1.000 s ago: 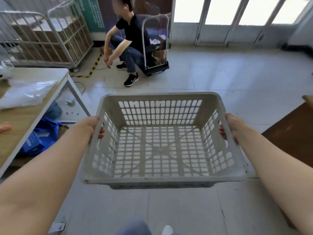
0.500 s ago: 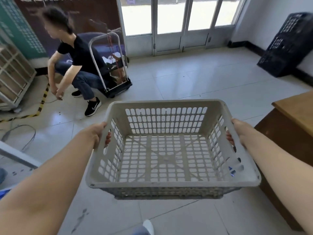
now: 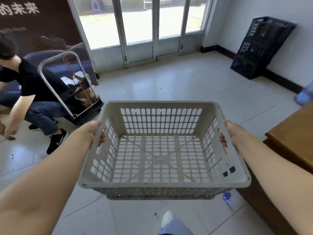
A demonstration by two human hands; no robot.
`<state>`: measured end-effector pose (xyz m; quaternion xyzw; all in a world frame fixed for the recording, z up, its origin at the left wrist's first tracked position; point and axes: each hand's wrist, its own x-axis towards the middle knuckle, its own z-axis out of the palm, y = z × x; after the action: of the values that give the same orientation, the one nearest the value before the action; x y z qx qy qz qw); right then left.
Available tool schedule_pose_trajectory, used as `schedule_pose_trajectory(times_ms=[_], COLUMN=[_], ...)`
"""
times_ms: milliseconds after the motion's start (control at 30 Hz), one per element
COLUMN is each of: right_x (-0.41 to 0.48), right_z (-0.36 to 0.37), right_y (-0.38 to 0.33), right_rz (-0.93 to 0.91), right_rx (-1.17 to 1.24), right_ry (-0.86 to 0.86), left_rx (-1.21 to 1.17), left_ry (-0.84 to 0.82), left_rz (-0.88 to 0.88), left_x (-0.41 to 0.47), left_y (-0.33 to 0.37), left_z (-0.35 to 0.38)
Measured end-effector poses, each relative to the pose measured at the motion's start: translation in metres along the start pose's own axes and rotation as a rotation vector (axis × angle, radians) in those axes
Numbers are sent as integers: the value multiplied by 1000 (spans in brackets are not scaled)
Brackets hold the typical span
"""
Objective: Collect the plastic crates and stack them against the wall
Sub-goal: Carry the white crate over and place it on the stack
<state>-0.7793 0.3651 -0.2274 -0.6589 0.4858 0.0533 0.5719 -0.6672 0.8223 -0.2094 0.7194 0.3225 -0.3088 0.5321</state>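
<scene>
I carry an empty grey-white perforated plastic crate in front of me, above the tiled floor. My left hand grips its left side wall, fingers through the handle slot. My right hand grips the right wall the same way. Far right, a stack of black plastic crates leans tilted against the white wall.
A crouching person in a black shirt and a hand trolley are at the left. A wooden desk stands close on my right, a blue water bottle beyond it. Glass doors lie ahead.
My view has swung right: the table and wire carts at the left are gone, and the black crate stack and wall now show. Both hands keep the same hold on the crate.
</scene>
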Motion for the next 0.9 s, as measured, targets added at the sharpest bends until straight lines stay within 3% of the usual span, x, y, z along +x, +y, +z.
schedule_pose_trajectory(times_ms=[433, 900], right_x=[164, 339], right_z=[-10, -79], right_y=[-176, -259], right_rz=[48, 146], right_rx=[99, 311], right_ry=[152, 458], left_rx=[124, 327], left_ry=[-57, -227], left_rz=[109, 254], left_x=[133, 211], left_y=[268, 524], left_z=[115, 339])
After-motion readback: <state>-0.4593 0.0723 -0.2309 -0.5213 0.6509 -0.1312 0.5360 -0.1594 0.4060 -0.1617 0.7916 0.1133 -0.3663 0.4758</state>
